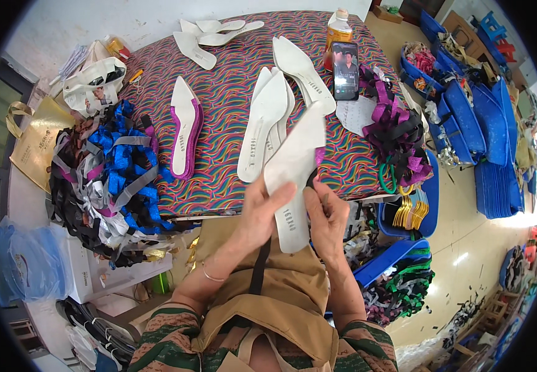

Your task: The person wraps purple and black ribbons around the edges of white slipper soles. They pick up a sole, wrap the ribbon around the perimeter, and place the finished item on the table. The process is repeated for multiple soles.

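A white shoe insole with a pointed toe is tilted up in front of my apron, above the table's near edge. My left hand is closed round its left side, thumb flat across the face. At its right edge my right hand pinches a dark strip, and a bit of glittery purple trim shows just above. How far the strip is joined to the insole is hidden. Behind lie white insoles in an overlapping pile, more white insoles, and a purple-edged insole stack to the left.
Ribbon strips in blue, grey and black heap at the table's left; purple and black strips hang at the right. A phone leans on a bottle. Further insoles lie at the back. Blue baskets stand on the right floor.
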Available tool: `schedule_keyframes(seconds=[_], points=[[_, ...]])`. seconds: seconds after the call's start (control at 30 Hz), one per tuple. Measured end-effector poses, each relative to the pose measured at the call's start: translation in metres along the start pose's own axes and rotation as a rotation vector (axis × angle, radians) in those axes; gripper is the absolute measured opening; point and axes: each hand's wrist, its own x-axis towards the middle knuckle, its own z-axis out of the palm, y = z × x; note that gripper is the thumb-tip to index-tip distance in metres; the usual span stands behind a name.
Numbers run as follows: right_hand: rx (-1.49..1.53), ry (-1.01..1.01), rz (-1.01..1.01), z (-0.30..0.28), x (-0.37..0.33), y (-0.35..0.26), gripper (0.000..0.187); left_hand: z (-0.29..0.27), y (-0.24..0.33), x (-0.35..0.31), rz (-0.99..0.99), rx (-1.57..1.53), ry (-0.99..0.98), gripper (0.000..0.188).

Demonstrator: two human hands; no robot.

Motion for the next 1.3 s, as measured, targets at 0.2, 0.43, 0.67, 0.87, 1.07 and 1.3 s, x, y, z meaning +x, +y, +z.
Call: schedule_keyframes(seconds=[0.2, 0.43, 0.67, 0.87, 1.07, 1.3], points=[[-0.266, -0.132, -0.255, -0.004, 0.005, 0.002, 0.007, 0.005, -0.002, -0.007, -0.045, -0.006, 0.124, 0.028], [-0.472, -0.201, -0.394, -0.022, -0.039, 0.020, 0.011, 0.003, 0.017, -0.004, -0.048, 0.155, -0.103, 0.027], [0.215, -0.131, 0.149, -0.030, 0.003, -0.015, 0.015, 0.000, 0.012, -0.004, -0.204, -0.040, -0.246, 0.021], [0.299, -0.084, 0.218, -0.024, 0.009, -0.010, 0.007, 0.000, 0.013, -0.002, -0.192, 0.185, -0.344, 0.026], [0.291, -0.055, 0.076, -0.031, 0.013, -0.009, 0.008, 0.004, 0.017, -0.002, -0.229, 0.187, -0.346, 0.030], [0.005, -0.121, -0.213, -0.030, 0.015, 0.008, 0.014, 0.006, 0.026, 0.003, -0.138, 0.391, -0.284, 0.014]])
